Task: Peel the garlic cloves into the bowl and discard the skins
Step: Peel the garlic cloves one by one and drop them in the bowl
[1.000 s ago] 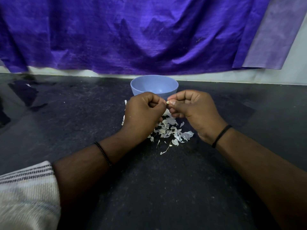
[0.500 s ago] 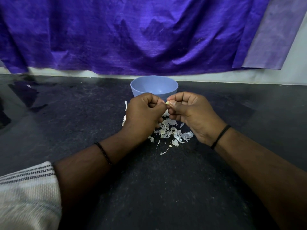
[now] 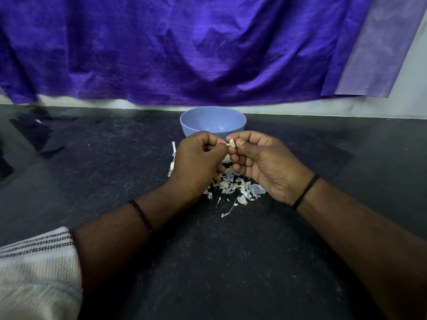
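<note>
At the near left corner a striped cream and black woven sleeve (image 3: 34, 269) covers the upper part of the left arm, and a thin black beaded bracelet (image 3: 141, 215) circles the left wrist. The left hand (image 3: 196, 162) is held above the dark speckled stone counter (image 3: 92, 169), its fingers curled in tightly, thumb and forefinger nipping the left end of a small pale cream garlic clove (image 3: 231, 143). The clove looks slim and smooth, with a thin flap of skin at the pinched tip; how much skin is left on it cannot be told. It sits in the air between both hands, just in front of the near rim of the round light blue plastic bowl (image 3: 212, 121), which stands at the far middle of the counter. What lies inside the bowl cannot be seen. The right hand (image 3: 261, 165) pinches the clove's right end with thumb and forefinger, the other fingers folded under. Below and between the hands a scatter of white papery garlic skins (image 3: 233, 185) lies on the counter, partly hidden by both hands, with a few slivers trailing nearer. A plain black band (image 3: 305, 192) rings the right wrist. Along the far wall hangs a crumpled purple cloth (image 3: 184, 49), paler at its right edge
</note>
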